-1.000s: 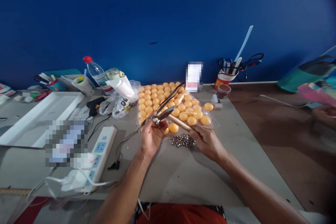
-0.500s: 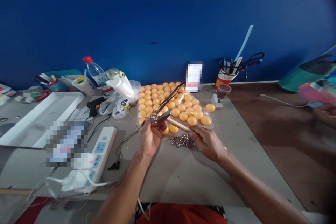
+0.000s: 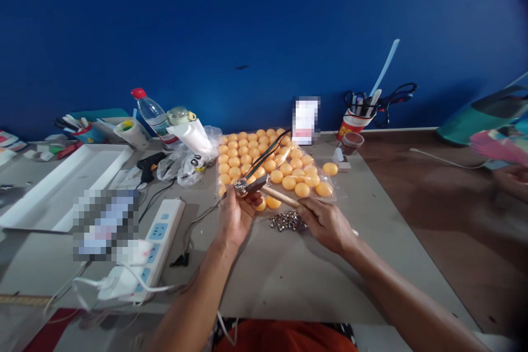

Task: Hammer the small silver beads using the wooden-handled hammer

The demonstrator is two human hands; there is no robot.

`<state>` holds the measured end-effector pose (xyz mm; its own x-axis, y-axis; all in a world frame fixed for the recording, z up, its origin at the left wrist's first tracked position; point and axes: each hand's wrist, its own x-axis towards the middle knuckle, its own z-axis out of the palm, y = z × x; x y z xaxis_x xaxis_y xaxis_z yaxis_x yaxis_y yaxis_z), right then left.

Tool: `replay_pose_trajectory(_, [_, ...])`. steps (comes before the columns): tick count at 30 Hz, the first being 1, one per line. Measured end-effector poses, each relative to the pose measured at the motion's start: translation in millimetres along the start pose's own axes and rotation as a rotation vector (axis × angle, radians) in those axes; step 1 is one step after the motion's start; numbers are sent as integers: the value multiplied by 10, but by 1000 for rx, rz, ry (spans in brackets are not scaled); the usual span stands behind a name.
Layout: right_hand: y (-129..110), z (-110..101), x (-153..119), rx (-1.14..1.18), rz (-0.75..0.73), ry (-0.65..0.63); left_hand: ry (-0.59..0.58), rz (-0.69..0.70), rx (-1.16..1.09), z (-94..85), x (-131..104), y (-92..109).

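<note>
Right hand (image 3: 328,224): fingers are wrapping the wooden handle (image 3: 284,198) of the hammer (image 3: 273,192). Left hand (image 3: 236,217): thumb and fingers are pinching a shiny metal piece (image 3: 240,186); its exact shape is too small to tell.

Key relation: the handle is running left and away from the right fist, its long axis slanting across the front of the bag of orange balls (image 3: 290,171). The hammer head (image 3: 258,182) is sitting at its far end, right beside the metal piece, so the left hand is nearer to the head. Can't tell whether head and piece are touching.

Pile of metal bits (image 3: 287,221) is lying on the table (image 3: 330,291) between the hands, just below the handle.
</note>
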<state>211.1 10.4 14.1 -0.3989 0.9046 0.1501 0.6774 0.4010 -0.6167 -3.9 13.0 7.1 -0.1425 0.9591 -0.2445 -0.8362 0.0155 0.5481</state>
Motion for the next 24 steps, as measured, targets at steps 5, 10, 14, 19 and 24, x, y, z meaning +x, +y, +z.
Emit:
replay_pose_trajectory(5, [-7,1,-7,7,-2,3,-42,-16,2,7,-17,-8])
replay_pose_trajectory(10, [8,3,-8,20,-41,62,-25,-27,24,7,-15,-6])
replay_pose_trajectory(14, [23,13,-3,7,-25,22,-19,-54,20,10,-18,1])
replay_pose_trajectory(19, [24,20,-8,29,-25,32,-50,-68,15,49,-49,14])
replay_pose_trajectory(24, [27,27,-7,32,-10,15,-58,-87,2,73,-67,46])
